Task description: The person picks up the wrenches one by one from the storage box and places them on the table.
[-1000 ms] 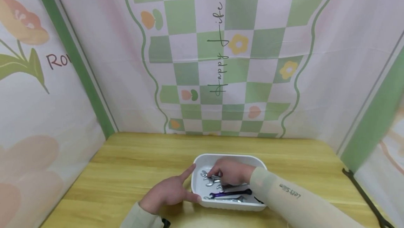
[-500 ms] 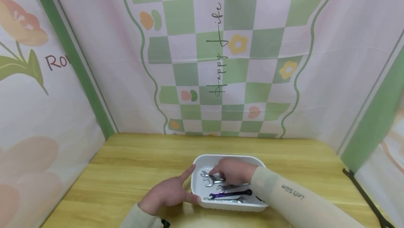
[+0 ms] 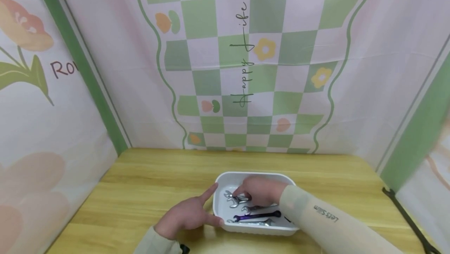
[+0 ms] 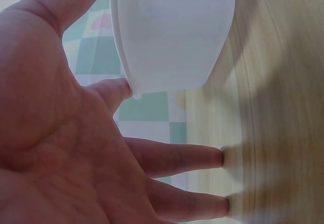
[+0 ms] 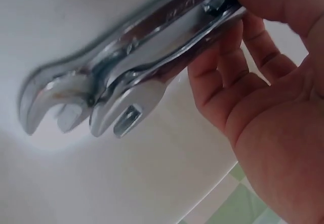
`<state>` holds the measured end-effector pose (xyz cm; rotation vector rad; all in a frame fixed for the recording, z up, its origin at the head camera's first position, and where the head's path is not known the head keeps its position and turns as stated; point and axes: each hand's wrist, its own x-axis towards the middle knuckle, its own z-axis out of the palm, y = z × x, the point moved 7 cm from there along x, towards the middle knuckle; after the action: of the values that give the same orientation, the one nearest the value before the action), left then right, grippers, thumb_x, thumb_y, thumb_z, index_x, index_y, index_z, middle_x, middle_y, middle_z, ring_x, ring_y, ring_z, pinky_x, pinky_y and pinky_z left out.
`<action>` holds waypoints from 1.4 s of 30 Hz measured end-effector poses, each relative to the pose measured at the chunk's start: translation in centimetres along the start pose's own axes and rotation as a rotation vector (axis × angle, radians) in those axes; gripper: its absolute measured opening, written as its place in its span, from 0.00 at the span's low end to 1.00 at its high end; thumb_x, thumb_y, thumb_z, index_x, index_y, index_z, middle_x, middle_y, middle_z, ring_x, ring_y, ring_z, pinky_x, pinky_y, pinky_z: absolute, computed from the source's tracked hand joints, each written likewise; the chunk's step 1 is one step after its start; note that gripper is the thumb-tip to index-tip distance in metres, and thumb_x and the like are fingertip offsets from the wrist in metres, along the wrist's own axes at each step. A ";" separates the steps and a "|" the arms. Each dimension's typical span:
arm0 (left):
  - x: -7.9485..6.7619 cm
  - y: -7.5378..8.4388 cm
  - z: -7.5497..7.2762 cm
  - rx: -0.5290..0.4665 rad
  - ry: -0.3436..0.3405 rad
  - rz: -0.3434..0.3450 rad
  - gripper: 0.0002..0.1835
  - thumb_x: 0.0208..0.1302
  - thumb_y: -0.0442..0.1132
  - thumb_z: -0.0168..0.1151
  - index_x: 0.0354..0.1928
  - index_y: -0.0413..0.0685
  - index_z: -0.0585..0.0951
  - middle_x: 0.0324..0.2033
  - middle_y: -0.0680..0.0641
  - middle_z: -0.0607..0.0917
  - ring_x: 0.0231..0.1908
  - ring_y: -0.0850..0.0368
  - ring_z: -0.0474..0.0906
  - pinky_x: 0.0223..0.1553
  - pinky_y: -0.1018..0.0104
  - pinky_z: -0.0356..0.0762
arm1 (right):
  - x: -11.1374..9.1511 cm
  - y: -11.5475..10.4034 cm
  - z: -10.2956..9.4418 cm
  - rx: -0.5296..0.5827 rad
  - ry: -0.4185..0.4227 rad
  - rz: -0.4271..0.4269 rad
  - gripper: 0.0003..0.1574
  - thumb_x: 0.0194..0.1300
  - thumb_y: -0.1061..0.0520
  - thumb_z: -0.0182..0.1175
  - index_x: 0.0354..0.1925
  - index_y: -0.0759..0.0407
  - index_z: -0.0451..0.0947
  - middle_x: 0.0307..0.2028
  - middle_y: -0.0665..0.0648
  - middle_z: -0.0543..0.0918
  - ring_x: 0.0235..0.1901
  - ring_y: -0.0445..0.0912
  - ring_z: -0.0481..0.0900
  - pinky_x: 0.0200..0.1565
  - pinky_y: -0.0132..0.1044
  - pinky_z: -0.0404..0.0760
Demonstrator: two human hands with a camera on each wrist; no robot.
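Two silver wrenches (image 5: 152,34) sit together in the far left part of the white tray (image 3: 253,229), jaw ends pointing left. The right hand (image 3: 263,191) pinches them by their handles between thumb and curled fingers. The left hand (image 3: 190,213) is spread wide, thumb and index finger touching the tray's left end. A dark purple wrench (image 3: 256,216) lies nearer in the tray, which stands on the wooden table (image 3: 161,172).

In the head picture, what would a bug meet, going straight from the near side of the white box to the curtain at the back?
Nearest silver wrench → purple wrench → right hand → white box's far rim → checkered curtain.
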<state>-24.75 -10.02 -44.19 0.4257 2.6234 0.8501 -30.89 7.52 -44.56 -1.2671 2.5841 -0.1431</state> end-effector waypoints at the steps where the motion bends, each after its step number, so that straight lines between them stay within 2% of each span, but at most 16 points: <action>1: 0.0 0.0 0.0 -0.001 -0.001 0.001 0.61 0.47 0.67 0.73 0.80 0.63 0.50 0.54 0.33 0.81 0.54 0.38 0.77 0.55 0.38 0.71 | 0.0 0.1 0.0 -0.002 -0.004 -0.002 0.38 0.55 0.64 0.71 0.61 0.36 0.80 0.26 0.41 0.74 0.27 0.35 0.70 0.34 0.31 0.74; 6: 0.1 -0.1 0.1 -0.005 -0.003 0.000 0.61 0.47 0.67 0.73 0.80 0.62 0.50 0.55 0.33 0.81 0.55 0.38 0.76 0.56 0.37 0.71 | -0.1 0.6 0.0 0.027 -0.007 -0.006 0.41 0.52 0.66 0.71 0.60 0.33 0.80 0.27 0.39 0.75 0.29 0.35 0.71 0.34 0.31 0.75; 12: 0.1 -0.2 0.1 -0.006 0.000 -0.008 0.62 0.47 0.67 0.73 0.80 0.63 0.50 0.55 0.32 0.80 0.55 0.36 0.76 0.56 0.36 0.70 | -0.2 0.9 -0.3 0.084 0.004 0.017 0.44 0.47 0.67 0.72 0.61 0.37 0.79 0.35 0.38 0.76 0.34 0.34 0.72 0.40 0.32 0.77; 18: 0.1 -0.2 0.0 -0.015 -0.001 -0.015 0.61 0.47 0.66 0.73 0.80 0.64 0.50 0.56 0.32 0.79 0.57 0.35 0.75 0.56 0.35 0.69 | -0.3 0.9 -0.4 0.079 0.002 0.029 0.46 0.49 0.66 0.72 0.64 0.36 0.77 0.41 0.37 0.77 0.36 0.34 0.72 0.44 0.34 0.76; 26: 0.0 -0.1 0.0 -0.016 -0.006 -0.016 0.61 0.47 0.66 0.73 0.80 0.63 0.51 0.56 0.31 0.79 0.57 0.35 0.74 0.56 0.35 0.69 | -0.3 0.8 -0.2 0.070 0.023 0.022 0.44 0.49 0.65 0.72 0.63 0.37 0.78 0.40 0.37 0.77 0.36 0.34 0.71 0.44 0.33 0.76; 33: 0.0 0.0 0.0 -0.006 -0.008 -0.016 0.61 0.48 0.67 0.73 0.80 0.63 0.51 0.56 0.31 0.80 0.57 0.35 0.75 0.56 0.35 0.69 | -0.4 0.8 -0.3 0.074 0.023 0.047 0.44 0.49 0.65 0.73 0.64 0.40 0.78 0.46 0.40 0.78 0.42 0.34 0.73 0.50 0.36 0.77; 42: -0.1 0.0 -0.1 -0.023 -0.011 -0.024 0.61 0.47 0.66 0.74 0.80 0.63 0.51 0.56 0.32 0.79 0.57 0.35 0.74 0.56 0.34 0.69 | -0.4 0.7 -0.5 0.069 0.028 0.043 0.44 0.49 0.66 0.72 0.64 0.41 0.78 0.46 0.40 0.78 0.42 0.34 0.73 0.51 0.37 0.77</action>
<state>-24.68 -10.08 -44.12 0.3915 2.6011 0.8668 -31.27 8.27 -44.17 -1.1926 2.6041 -0.2404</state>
